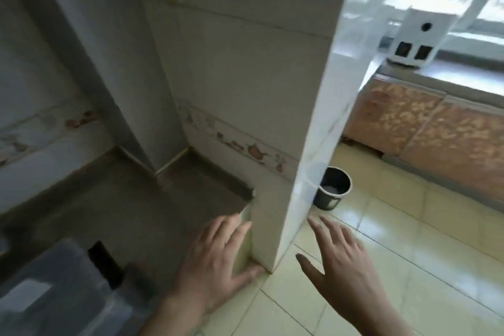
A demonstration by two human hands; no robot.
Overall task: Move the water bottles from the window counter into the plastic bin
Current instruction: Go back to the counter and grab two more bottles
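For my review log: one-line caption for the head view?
Both hands, left and right, empty and open beside a tiled pillar; no bottles visible.

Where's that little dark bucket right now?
The dark bucket stands on the tiled floor right of centre, partly hidden behind the white tiled pillar, beyond the right hand and below the window counter.
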